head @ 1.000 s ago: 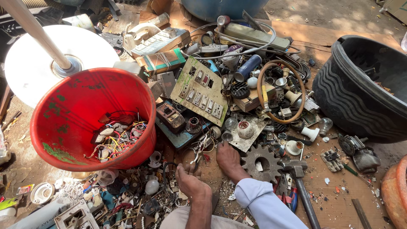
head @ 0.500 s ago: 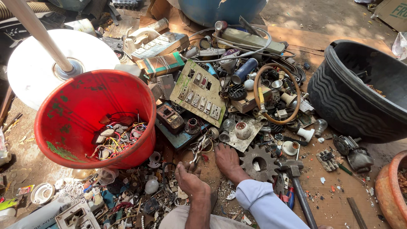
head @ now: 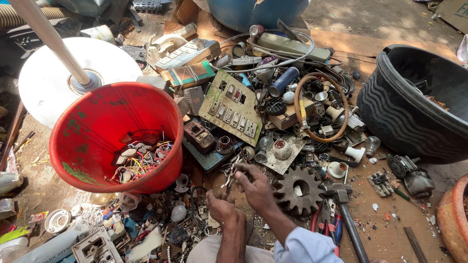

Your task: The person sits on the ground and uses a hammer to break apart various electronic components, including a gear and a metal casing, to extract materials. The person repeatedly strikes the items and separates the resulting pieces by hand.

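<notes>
Scrap crowds the ground around both hands. The red bucket walls off the left, the toothed gear and hammer lie just right, and the switch panel blocks ahead. Barer ground opens to the right, before the black tub.

The right hand has lifted, fingers now at a small metal part.

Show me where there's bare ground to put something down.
Bare ground lies right of the hammer, below the black tub, with only small bits on it. Between the red bucket and the gear, around both hands, scrap crowds everything.
</notes>
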